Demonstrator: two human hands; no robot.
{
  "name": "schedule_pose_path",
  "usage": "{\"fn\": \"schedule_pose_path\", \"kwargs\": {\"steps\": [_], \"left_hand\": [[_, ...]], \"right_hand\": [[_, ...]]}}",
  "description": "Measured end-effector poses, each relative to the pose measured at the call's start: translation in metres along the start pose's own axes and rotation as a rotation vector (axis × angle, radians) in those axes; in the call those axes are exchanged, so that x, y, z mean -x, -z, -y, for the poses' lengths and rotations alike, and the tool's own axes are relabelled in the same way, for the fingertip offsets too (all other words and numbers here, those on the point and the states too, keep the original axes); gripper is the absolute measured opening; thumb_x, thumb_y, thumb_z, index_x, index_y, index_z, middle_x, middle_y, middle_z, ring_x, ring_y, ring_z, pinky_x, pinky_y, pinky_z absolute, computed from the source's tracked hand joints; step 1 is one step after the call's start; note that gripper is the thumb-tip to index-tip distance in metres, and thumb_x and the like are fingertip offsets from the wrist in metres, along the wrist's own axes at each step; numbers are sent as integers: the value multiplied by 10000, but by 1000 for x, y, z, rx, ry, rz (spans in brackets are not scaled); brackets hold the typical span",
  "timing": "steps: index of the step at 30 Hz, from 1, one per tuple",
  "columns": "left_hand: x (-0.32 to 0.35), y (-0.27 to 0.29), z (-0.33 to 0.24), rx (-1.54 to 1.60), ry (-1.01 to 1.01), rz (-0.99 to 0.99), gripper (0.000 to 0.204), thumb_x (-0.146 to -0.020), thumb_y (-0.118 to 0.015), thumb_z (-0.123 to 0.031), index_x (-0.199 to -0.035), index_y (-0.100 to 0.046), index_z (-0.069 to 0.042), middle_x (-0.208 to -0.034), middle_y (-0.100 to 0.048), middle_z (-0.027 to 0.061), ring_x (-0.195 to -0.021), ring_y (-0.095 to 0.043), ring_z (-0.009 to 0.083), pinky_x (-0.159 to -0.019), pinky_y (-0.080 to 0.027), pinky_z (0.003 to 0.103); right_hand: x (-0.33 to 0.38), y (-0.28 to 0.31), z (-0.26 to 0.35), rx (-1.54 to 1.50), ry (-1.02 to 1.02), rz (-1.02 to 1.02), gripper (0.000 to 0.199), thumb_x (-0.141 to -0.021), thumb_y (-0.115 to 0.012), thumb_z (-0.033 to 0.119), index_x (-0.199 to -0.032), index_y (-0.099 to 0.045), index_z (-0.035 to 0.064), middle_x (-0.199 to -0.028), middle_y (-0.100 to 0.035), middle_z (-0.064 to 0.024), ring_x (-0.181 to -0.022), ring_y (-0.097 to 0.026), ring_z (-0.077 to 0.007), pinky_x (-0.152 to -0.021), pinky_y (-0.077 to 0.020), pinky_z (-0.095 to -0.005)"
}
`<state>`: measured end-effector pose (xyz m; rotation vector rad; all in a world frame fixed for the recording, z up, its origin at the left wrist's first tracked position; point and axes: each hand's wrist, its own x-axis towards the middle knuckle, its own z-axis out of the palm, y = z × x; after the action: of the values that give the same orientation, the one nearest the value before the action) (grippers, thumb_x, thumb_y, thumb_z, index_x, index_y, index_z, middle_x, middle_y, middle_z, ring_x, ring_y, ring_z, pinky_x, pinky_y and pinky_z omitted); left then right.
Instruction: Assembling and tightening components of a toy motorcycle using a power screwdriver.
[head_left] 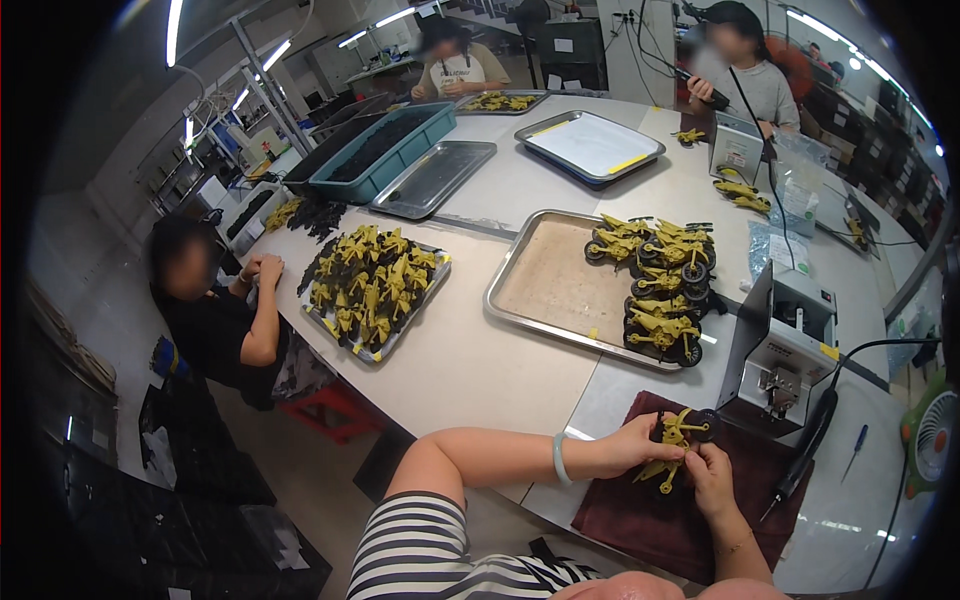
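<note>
Right now, the left hand (pixel 632 446) and right hand (pixel 714 484) both grasp the yellow toy motorcycle (pixel 680 427) between them, its long axis seemingly slanting far-right, the dark-red cloth (pixel 622 502) beneath

White table (pixel 480 370) beneath metal trays (pixel 545 262), teal bin (pixel 405 162), maroon cloth (pixel 612 500).

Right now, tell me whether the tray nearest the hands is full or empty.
Neither: the tray is partly full. Toy bikes crowd its right side, while the left shows bare tan base.
</note>
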<state>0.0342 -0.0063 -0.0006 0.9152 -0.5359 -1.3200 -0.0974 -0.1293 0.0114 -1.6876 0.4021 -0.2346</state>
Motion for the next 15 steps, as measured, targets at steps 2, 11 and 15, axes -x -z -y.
{"fn": "schedule_pose_path", "kwargs": {"steps": [2,11,15], "left_hand": [[-1,-1,0,-7,2,2,340,-792,-635,-78,-1085,-466,-47,-978,-552,27,-913,-531,102,-814,-440,256],[5,-10,0,38,-21,-53,277,-801,-631,-94,-1031,-481,-61,-894,-566,4,-814,-542,77,-736,-452,220],[4,-11,2,-2,-46,10,310,-793,-639,-83,-1051,-469,-55,-900,-560,2,-823,-536,70,-743,-451,220]], "right_hand": [[2,-1,1,-2,-10,-14,184,-832,-506,163,-720,-521,17,-580,-469,20,-495,-413,-44,-448,-333,-198],[7,-1,-7,-58,-12,17,214,-813,-529,134,-654,-508,-8,-552,-460,12,-512,-408,-48,-452,-322,-228],[13,-6,-10,-29,107,-59,208,-793,-533,144,-666,-514,-20,-571,-488,-21,-534,-439,-87,-487,-352,-259]]}}
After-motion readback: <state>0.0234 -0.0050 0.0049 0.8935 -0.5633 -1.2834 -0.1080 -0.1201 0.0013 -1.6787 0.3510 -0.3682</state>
